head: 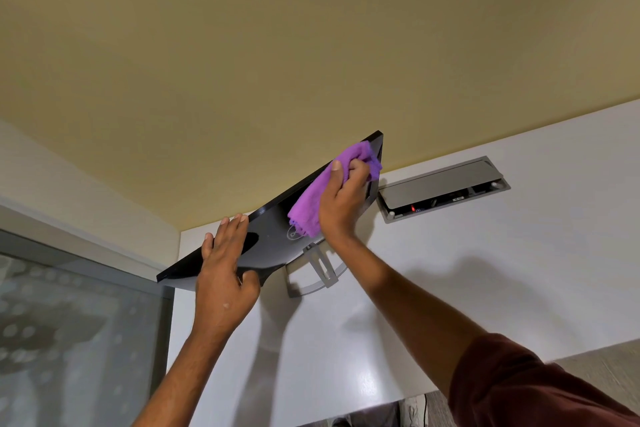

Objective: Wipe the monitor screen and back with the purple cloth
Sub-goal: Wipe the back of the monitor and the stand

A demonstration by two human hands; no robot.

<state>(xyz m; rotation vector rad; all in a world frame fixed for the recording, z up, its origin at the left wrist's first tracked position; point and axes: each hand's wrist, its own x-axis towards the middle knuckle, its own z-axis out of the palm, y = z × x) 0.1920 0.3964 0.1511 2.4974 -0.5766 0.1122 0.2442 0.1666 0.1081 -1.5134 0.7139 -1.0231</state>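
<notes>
At the left of the frame we see a frosted glass panel with pale dots (79, 340); it has no part in the work. Near the middle, a little left, our left hand (225, 267) holds the thin black monitor with the glossy back (270, 246) by its upper edge. The fingers (230, 224) lie spread over the top and the thumb presses from below, so the panel is clamped between them. We judge that this hand is there to keep the monitor steady, so it does not tip or turn on its grey metal stand (320, 270) while the other hand pushes on it.

The monitor sits in the centre of the frame, on the white glossy desk (450, 288), with its back toward us and its edge running up to the right. The back is dark and shiny, with a faint logo drawn near the middle.

To the right of the left hand, our right hand (341, 204) presses the purple microfibre cloth (311, 208) flat on the back. The fingers are curled and bunch the upper part of the cloth near the upper right corner, while the rest hangs down loose.

Farther right, a grey cable box with an open lid (443, 189) is set into the desk.
</notes>
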